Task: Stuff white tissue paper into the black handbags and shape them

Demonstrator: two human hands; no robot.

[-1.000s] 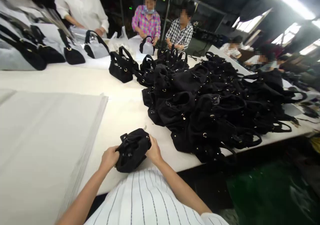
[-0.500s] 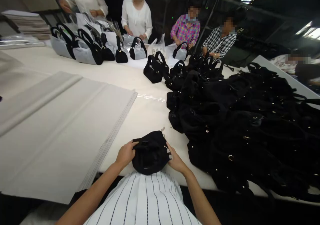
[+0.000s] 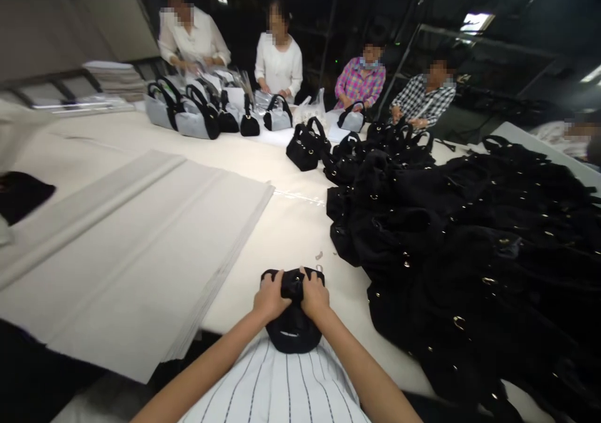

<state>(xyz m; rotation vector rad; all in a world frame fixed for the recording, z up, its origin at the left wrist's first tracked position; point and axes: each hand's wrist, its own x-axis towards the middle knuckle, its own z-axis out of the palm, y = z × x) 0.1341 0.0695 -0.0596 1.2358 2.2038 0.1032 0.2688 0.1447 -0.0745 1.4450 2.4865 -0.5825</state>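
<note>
A small black bag [image 3: 293, 332] lies at the near edge of the white table, against the striped shirt. My left hand [image 3: 271, 296] grips its upper left part, fingers over the top and thumb turned inward. On the other side my right hand [image 3: 314, 293] is closed on the upper right part, close to the left one. A dark fold of the bag shows between the two hands. The fingertips are partly sunk in the black fabric.
A large heap of black bags [image 3: 422, 235] covers the right side. Wide pale sheets [image 3: 141, 254] are stacked at left. Grey-and-black bags [image 3: 195, 119] stand at the far edge, where several people work. A black item [image 3: 23, 196] shows at far left.
Both hands have moved inward from the bag's sides to its top, nearer each other. The view has shifted, and a black item has come in at the far left.
</note>
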